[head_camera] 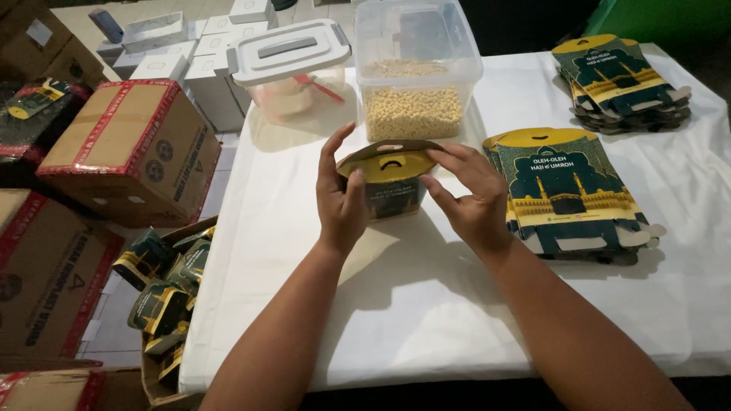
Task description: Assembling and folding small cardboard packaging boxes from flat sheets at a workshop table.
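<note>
A small dark green and yellow cardboard box stands upright on the white tablecloth. My left hand grips its left side, thumb against the front. My right hand holds the right side, with fingers pressing on the rounded yellow top flap with a hanging slot. Behind the box stands a clear plastic tub partly filled with pale yellow round pieces.
A stack of flat unfolded green and yellow boxes lies right of my hands, another stack at the far right. A lidded clear container stands back left. Below the table's left edge, an open carton holds folded boxes; taped cartons sit beside it.
</note>
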